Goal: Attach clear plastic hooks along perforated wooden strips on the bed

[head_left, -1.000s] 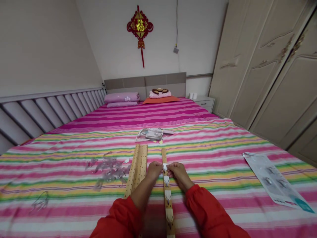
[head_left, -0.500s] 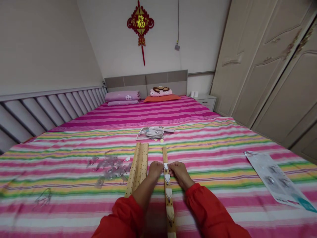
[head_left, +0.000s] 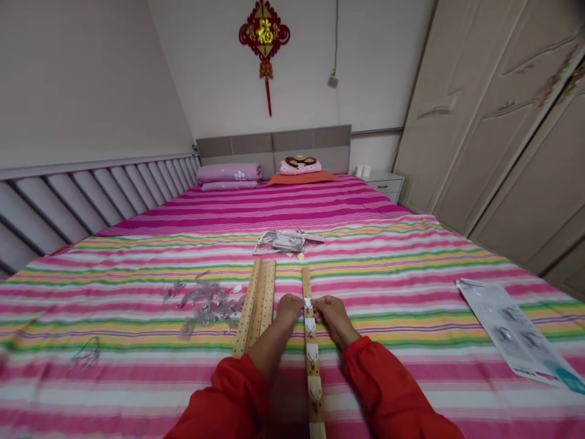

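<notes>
A narrow wooden strip with holes (head_left: pixel 306 279) lies lengthwise on the bed in front of me. Along it sits a row of white hooks with metal loops, among them one white hook (head_left: pixel 312 352) nearer to me. My left hand (head_left: pixel 290 310) pinches the left side of the farthest white hook (head_left: pixel 308 303), against the strip. On its right side my right hand (head_left: pixel 329 311) pinches the same hook. The fingertips of both hands partly cover it. Left of my left hand lie wider perforated wooden strips (head_left: pixel 260 292), side by side.
Clear plastic hook pieces (head_left: pixel 208 305) are scattered to the left, with a thin wire-like item (head_left: pixel 89 353) nearer. A plastic packet (head_left: pixel 281 241) lies beyond the strips. At right rests a hook package (head_left: pixel 512 332). A striped sheet (head_left: pixel 393 280) covers the bed.
Both hands stay pinched on the same hook on the strip. The whole view has shifted slightly, with things appearing a little to the right.
</notes>
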